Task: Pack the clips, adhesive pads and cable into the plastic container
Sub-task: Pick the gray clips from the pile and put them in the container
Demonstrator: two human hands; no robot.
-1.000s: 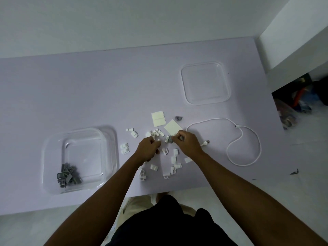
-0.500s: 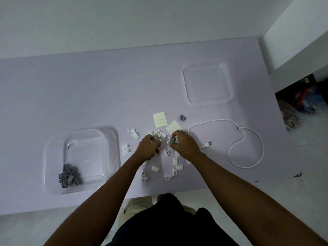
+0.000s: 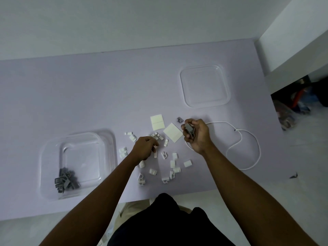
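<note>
Right hand (image 3: 198, 135) grip clasps grey clips (image 3: 188, 129); left hand (image 3: 144, 148) grip curled, contents unclear

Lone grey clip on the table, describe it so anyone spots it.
Find the clear lid far right on the table. Nearer the person, beside the right hand, lies the grey clip, the only loose grey one among white clips.
</note>
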